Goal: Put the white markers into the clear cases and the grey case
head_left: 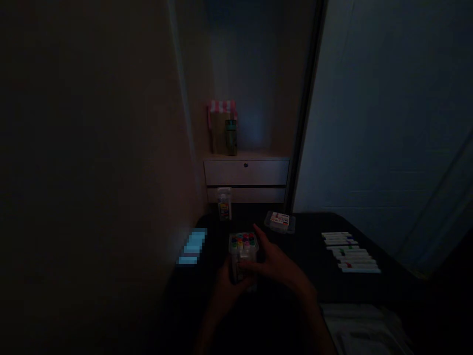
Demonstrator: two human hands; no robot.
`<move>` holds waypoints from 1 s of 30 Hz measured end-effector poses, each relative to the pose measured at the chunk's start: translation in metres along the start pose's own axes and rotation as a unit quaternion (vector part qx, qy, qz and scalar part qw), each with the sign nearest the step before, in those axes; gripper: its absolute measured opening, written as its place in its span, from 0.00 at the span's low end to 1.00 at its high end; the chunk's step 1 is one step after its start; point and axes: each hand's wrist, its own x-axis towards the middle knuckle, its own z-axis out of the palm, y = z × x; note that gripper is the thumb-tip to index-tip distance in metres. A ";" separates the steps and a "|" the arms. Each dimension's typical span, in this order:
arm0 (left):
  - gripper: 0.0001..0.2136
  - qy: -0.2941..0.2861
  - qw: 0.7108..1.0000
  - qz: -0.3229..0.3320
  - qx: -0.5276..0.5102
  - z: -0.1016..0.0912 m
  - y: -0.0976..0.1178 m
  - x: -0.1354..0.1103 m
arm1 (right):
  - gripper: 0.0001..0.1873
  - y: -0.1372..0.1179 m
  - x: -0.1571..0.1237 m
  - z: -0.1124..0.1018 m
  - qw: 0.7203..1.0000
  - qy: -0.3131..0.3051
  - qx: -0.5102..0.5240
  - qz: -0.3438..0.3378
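Observation:
A clear plastic box of markers (243,254) stands upright in front of me, its coloured caps showing at the open top. My left hand (229,292) grips its lower left side, with the thumb across the front. Around the right side is my right hand (275,264), its thumb on the front face and its index finger pointing up beside the rim. The fingers behind the box are hidden, and the light is very dim.
White markers (351,252) lie in a row on the dark table at right. Behind the box are a clear lid with a label (280,222) and a clear labelled pack (224,203). A pixelated bright screen (192,246) lies at left. A bottle (231,138) stands on the drawer unit (246,173).

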 end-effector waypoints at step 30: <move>0.36 -0.004 1.000 0.005 -0.003 0.000 0.001 0.000 | 0.66 0.004 0.010 0.011 0.972 -0.037 0.213 -0.087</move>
